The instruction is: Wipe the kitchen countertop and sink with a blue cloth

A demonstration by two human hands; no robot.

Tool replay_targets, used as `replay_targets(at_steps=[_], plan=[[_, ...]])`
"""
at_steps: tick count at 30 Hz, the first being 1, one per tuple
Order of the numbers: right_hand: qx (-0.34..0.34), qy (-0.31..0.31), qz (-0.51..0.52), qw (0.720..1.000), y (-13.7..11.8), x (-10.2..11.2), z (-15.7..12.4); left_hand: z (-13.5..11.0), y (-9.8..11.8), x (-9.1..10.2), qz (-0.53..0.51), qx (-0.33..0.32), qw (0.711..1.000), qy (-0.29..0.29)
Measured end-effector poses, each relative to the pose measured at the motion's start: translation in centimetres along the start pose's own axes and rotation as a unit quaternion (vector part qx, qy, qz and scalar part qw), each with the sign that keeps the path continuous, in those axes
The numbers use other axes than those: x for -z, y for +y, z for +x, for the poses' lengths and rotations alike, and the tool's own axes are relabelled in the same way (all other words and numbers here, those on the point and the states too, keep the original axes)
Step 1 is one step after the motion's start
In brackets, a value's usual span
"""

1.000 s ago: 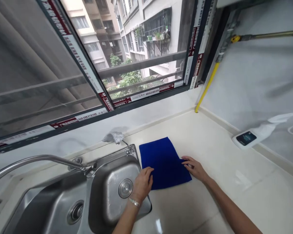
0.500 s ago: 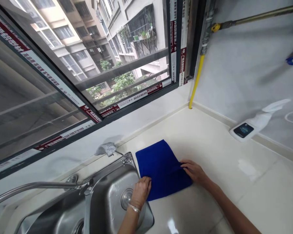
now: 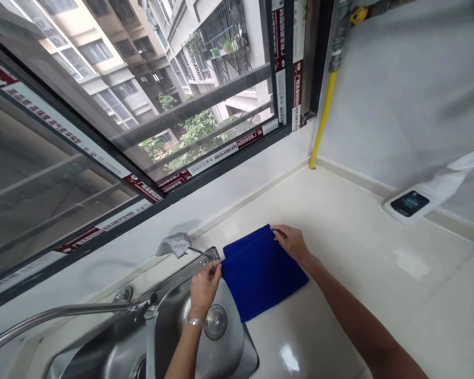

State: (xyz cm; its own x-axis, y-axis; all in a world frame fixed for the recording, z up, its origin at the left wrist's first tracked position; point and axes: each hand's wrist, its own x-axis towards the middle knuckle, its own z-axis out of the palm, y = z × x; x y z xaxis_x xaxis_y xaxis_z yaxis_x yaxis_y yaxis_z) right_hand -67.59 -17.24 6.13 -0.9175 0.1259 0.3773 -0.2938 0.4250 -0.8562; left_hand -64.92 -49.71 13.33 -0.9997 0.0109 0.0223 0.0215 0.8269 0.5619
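A blue cloth [image 3: 263, 279] spreads over the pale countertop just right of the sink. Its upper edge is raised, and a second layer shows behind that edge. My left hand [image 3: 205, 287], with a bracelet at the wrist, pinches the cloth's left upper corner above the sink's rim. At the right upper corner, my right hand [image 3: 290, 241] grips the cloth between thumb and fingers.
To the left is a steel double sink [image 3: 166, 316] with a curved faucet [image 3: 59, 311]. A silvery wrapped piece [image 3: 176, 245] sits behind it. A white bottle [image 3: 413, 204] lies against the right wall, and a yellow pipe [image 3: 323, 121] meets the counter's back corner.
Both hands have moved from the cloth's lower sides up to its upper corners. The edge they hold is now lifted, with a layer showing behind. The view has shifted slightly.
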Motion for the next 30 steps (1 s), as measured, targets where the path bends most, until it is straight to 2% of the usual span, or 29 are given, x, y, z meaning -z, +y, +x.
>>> replay_targets(at_steps=[3, 5, 6, 7, 10, 11, 13, 15, 19, 23, 26, 30], plan=[[0.031, 0.043, -0.057, 0.997, 1.9, -1.9, 0.3, 0.1, -0.6, -2.6, -0.026, 0.039, 0.998, 0.044], [0.039, 0.048, -0.102, 0.993, 2.9, -2.0, -1.8, -2.2, -1.1, -4.4, -0.044, 0.046, 0.997, 0.048], [0.042, 0.035, -0.119, 0.991, 3.3, -1.8, -3.6, -3.9, -1.4, -5.3, -0.051, 0.036, 0.998, 0.032], [0.046, 0.015, -0.131, 0.990, 3.6, -1.4, -5.6, -5.8, -1.9, -6.1, -0.057, 0.016, 0.998, 0.007], [0.080, -0.072, -0.146, 0.983, 4.0, 0.2, -12.0, -11.0, -3.5, -7.8, 0.022, -0.141, 0.986, -0.090], [0.092, -0.094, -0.148, 0.980, 4.0, 0.7, -13.7, -12.2, -4.1, -8.2, 0.045, -0.185, 0.977, -0.098], [0.106, -0.120, -0.149, 0.976, 4.1, 1.7, -15.9, -13.3, -5.1, -8.8, 0.090, -0.231, 0.965, -0.083], [0.111, -0.135, -0.144, 0.974, 4.4, 2.4, -16.4, -13.1, -5.9, -9.3, 0.129, -0.240, 0.961, -0.055], [0.136, -0.172, -0.129, 0.967, 5.5, 3.0, -15.1, -11.4, -6.7, -9.6, 0.173, -0.255, 0.950, -0.041], [0.148, -0.132, -0.126, 0.972, 6.2, 3.3, -14.7, -11.1, -6.3, -9.8, 0.174, -0.260, 0.949, -0.029], [0.124, -0.109, -0.124, 0.979, 5.9, 4.1, -16.2, -12.6, -6.0, -10.1, 0.155, -0.272, 0.949, -0.031], [0.084, -0.128, -0.129, 0.980, 4.7, 6.3, -19.3, -16.3, -6.6, -11.0, 0.119, -0.288, 0.950, -0.032]])
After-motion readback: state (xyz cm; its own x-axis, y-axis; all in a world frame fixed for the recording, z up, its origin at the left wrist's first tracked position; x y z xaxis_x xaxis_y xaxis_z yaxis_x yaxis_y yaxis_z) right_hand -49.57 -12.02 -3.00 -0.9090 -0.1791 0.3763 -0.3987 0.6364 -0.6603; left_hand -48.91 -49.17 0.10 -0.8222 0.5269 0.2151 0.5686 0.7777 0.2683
